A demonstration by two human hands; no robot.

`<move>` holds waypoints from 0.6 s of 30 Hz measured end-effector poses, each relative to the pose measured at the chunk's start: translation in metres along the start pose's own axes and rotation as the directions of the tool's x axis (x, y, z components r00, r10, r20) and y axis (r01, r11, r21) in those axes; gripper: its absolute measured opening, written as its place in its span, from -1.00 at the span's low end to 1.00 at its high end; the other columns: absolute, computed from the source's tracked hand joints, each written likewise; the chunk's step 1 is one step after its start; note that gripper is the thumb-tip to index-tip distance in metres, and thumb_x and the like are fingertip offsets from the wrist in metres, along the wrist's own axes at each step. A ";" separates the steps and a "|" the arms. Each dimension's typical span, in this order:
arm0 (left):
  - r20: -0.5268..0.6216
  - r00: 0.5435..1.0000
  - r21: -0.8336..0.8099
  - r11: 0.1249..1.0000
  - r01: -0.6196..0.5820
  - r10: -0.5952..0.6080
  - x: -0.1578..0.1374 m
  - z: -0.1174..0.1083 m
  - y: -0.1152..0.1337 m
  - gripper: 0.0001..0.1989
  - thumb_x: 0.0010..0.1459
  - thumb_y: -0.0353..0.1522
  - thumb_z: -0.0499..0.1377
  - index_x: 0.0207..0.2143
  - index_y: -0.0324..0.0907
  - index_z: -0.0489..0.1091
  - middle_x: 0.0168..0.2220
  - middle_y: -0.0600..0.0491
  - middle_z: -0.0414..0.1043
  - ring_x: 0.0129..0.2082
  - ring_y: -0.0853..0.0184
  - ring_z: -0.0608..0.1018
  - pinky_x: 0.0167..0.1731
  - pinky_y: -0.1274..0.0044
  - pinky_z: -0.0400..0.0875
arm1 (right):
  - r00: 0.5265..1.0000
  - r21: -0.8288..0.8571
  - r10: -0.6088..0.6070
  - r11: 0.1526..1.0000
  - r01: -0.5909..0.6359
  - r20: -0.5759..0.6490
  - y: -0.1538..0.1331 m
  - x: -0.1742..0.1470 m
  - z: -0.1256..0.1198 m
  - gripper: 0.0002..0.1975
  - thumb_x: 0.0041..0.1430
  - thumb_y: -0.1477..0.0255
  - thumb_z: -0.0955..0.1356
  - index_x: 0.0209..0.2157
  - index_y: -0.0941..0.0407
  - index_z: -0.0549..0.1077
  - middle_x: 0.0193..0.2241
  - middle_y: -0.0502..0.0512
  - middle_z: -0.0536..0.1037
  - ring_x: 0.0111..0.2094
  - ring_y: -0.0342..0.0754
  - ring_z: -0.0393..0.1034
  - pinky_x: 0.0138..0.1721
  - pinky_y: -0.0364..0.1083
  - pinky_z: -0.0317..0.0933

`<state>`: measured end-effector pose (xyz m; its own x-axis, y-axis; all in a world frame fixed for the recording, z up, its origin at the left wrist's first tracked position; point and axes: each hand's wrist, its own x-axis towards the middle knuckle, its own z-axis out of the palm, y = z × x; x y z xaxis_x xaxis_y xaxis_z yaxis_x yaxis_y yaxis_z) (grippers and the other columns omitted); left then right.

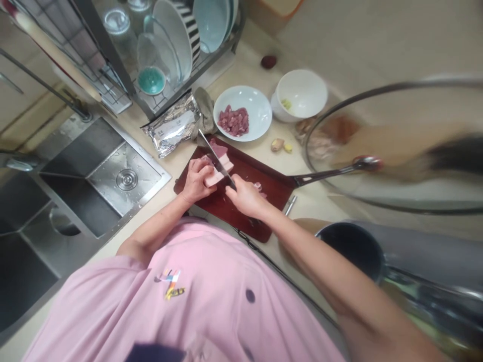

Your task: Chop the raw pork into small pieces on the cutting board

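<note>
A knife (pixel 213 155) is gripped by its handle in my right hand (pixel 246 197), its blade set across a piece of raw meat with a pale fatty layer (pixel 225 162). My left hand (pixel 198 178) presses on the meat from the left of the blade, fingers curled over it. Underneath lies a dark red cutting board (pixel 256 177), with small meat scraps (pixel 258 188) to the right of my right hand. Just beyond the board, a white plate (pixel 260 108) carries cut pieces of red meat (pixel 234 120).
A steel sink (pixel 151 177) is at left, below a dish rack (pixel 130 93) with bowls. Behind the board are a silver foil pack (pixel 175 125), a white bowl (pixel 315 95) and ginger pieces (pixel 277 145). A dark pot (pixel 352 246) stands at right, near a large glass lid (pixel 396 206).
</note>
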<state>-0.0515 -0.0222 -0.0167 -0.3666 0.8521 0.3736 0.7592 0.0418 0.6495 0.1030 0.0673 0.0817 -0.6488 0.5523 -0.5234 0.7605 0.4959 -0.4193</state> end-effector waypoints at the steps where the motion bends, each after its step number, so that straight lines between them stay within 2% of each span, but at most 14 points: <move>1: -0.009 1.000 0.004 1.000 0.011 -0.011 0.000 0.001 0.000 -0.67 -0.14 -0.31 0.27 -0.26 -0.14 0.33 -0.13 -0.04 0.30 -0.09 0.16 0.32 -0.01 0.27 0.21 | 1.000 0.007 0.000 1.000 0.000 0.007 0.003 -0.003 0.001 -0.83 0.21 0.35 0.20 -0.23 0.09 0.33 -0.37 0.16 0.55 -0.33 0.05 0.43 -0.36 -0.09 0.14; 4: -0.008 1.000 -0.011 1.000 -0.009 0.009 -0.001 0.001 -0.001 -0.66 -0.16 -0.34 0.27 -0.26 -0.13 0.32 -0.13 -0.03 0.31 -0.06 0.15 0.31 0.01 0.26 0.20 | 1.000 0.062 -0.029 0.998 0.030 -0.007 0.010 -0.007 0.008 -0.83 0.21 0.36 0.19 -0.20 0.10 0.32 -0.31 0.17 0.55 -0.29 0.05 0.45 -0.33 -0.10 0.17; 8: -0.014 0.998 -0.023 0.998 -0.064 0.063 0.000 -0.002 -0.001 -0.67 -0.14 -0.32 0.28 -0.27 -0.14 0.32 -0.14 -0.04 0.31 -0.07 0.17 0.32 -0.01 0.30 0.23 | 0.998 0.057 -0.032 0.998 0.035 -0.056 0.006 0.012 0.024 -0.81 0.21 0.36 0.18 -0.17 0.11 0.29 -0.28 0.22 0.55 -0.26 0.11 0.45 -0.33 -0.07 0.15; 14: -0.015 0.999 0.027 0.999 -0.036 0.036 0.000 -0.001 -0.001 -0.64 -0.19 -0.38 0.26 -0.26 -0.14 0.30 -0.13 -0.04 0.30 -0.07 0.15 0.34 0.00 0.28 0.23 | 0.998 0.053 -0.038 0.998 0.041 -0.053 0.015 0.010 0.035 -0.83 0.22 0.36 0.17 -0.23 0.11 0.30 -0.34 0.20 0.53 -0.30 0.07 0.43 -0.31 -0.07 0.16; 18: -0.031 0.998 0.025 0.998 -0.055 0.056 0.001 -0.001 -0.002 -0.65 -0.19 -0.36 0.27 -0.28 -0.14 0.29 -0.13 -0.04 0.30 -0.08 0.17 0.35 -0.02 0.30 0.27 | 0.995 0.033 -0.035 0.999 0.038 -0.098 0.012 0.012 0.037 -0.82 0.22 0.36 0.17 -0.20 0.12 0.29 -0.32 0.21 0.54 -0.28 0.09 0.44 -0.31 -0.07 0.16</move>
<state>-0.0544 -0.0215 -0.0171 -0.3402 0.8363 0.4300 0.7917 0.0079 0.6109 0.1055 0.0549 0.0434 -0.6744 0.5979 -0.4332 0.7356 0.4940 -0.4635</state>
